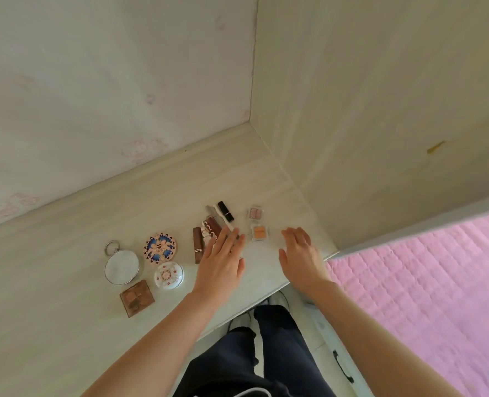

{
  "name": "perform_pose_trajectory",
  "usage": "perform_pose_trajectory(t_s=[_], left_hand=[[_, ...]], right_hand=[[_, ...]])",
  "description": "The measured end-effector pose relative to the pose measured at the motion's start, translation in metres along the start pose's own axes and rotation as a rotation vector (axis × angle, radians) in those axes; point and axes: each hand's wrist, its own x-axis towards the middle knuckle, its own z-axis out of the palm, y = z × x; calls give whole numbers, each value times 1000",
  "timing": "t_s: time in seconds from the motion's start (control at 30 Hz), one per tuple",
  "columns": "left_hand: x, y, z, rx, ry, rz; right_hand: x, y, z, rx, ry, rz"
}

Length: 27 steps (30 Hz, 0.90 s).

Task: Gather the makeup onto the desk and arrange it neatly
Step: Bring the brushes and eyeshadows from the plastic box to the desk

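Currently: makeup grouped by kind, centre frame; my left hand lies flat, perhaps squaring the lipsticks; right hand relaxed, empty.

Navy trousers with white side stripe
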Motion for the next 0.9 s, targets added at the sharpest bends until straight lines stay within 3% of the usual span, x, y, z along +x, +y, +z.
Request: perform_pose_trajectory(t_s=[0.47,0.9], left_hand=[[-28,57,-1,-21,-101,406],[-66,226,12,-62,-220,827]], right_hand=[[-143,12,4,87,288,363],[-301,71,14,106,332,912]])
